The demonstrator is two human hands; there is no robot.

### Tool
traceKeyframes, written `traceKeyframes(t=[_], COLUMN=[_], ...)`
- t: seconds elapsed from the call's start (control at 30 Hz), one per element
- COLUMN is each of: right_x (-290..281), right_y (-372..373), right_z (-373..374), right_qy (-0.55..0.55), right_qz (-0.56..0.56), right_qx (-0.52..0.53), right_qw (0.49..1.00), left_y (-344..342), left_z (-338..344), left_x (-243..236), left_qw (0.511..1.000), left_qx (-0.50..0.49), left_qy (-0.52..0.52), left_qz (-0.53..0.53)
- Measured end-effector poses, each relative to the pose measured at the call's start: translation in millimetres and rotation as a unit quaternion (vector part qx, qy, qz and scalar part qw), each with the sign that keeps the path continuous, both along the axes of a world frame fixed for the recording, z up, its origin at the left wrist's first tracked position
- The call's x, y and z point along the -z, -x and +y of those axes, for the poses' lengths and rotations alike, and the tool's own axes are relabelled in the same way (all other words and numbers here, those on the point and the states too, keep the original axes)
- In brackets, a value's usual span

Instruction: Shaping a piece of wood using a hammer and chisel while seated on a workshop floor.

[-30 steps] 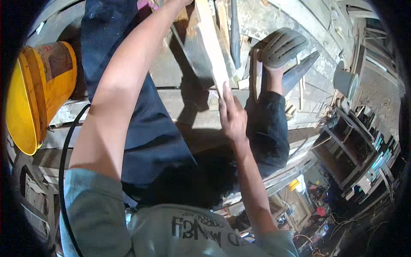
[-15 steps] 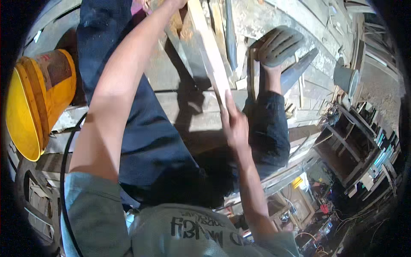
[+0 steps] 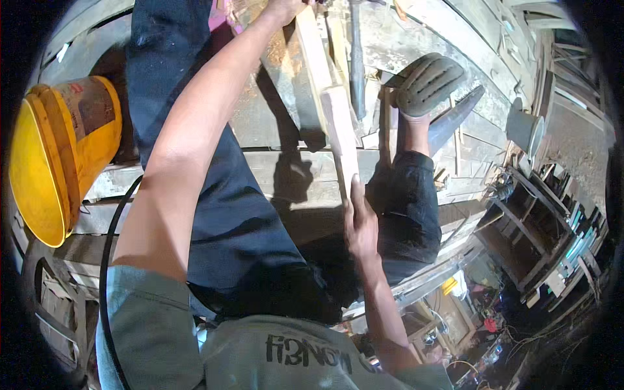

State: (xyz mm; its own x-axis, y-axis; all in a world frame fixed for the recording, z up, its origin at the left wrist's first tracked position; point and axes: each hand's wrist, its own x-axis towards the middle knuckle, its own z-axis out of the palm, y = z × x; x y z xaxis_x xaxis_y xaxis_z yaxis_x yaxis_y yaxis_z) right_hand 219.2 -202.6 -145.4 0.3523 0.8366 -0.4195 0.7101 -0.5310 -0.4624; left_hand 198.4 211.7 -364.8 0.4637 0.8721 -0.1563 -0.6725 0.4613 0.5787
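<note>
My right hand [image 3: 361, 227] is closed round the near end of a pale wooden piece [image 3: 340, 130], with a finger stretched along it. The far end of this piece meets or overlaps a second pale wooden strip [image 3: 313, 49], which runs to the upper edge. Beside that strip's far end is my left hand [image 3: 286, 10]; its fingers are mostly cut off by the picture's edge, so their hold cannot be made out. A long dark grey tool, seemingly a hammer [image 3: 357, 62], lies just right of the strips.
Worn planks [image 3: 260, 166] form the floor, with wood scraps about. A yellow bucket [image 3: 97, 143] lies tipped at the left, near a black cable [image 3: 107, 266]. My sandalled foot [image 3: 429, 84] is beyond my right hand. Piled wood [image 3: 565, 253] and clutter fill the right side.
The wooden piece in my right hand has come a little nearer to me, and its far end now shows apart from the strip beyond. My left hand has shifted slightly right and nearer.
</note>
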Motion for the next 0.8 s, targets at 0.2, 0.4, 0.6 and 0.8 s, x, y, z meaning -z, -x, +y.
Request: traceKeyframes(t=[0.2,0.4,0.6,0.8], right_x=[23,21,16,16], right_y=[-4,-4,-9,4], right_z=[103,34,115,47], right_qy=[-0.042,-0.027,-0.022,-0.044], right_qz=[-0.021,0.037,0.004,0.002], right_qx=[-0.038,-0.015,-0.013,-0.025], right_qw=[0.998,0.999,1.0,0.999], left_y=[-3,7,5,11], left_z=[18,14,0,18], left_x=[10,14,-25,9], left_qw=[0.997,0.993,0.995,0.999], left_qx=[-0.038,-0.01,0.077,0.002], left_qy=[0.066,0.106,-0.06,0.039], left_qz=[-0.034,-0.042,-0.03,-0.028])
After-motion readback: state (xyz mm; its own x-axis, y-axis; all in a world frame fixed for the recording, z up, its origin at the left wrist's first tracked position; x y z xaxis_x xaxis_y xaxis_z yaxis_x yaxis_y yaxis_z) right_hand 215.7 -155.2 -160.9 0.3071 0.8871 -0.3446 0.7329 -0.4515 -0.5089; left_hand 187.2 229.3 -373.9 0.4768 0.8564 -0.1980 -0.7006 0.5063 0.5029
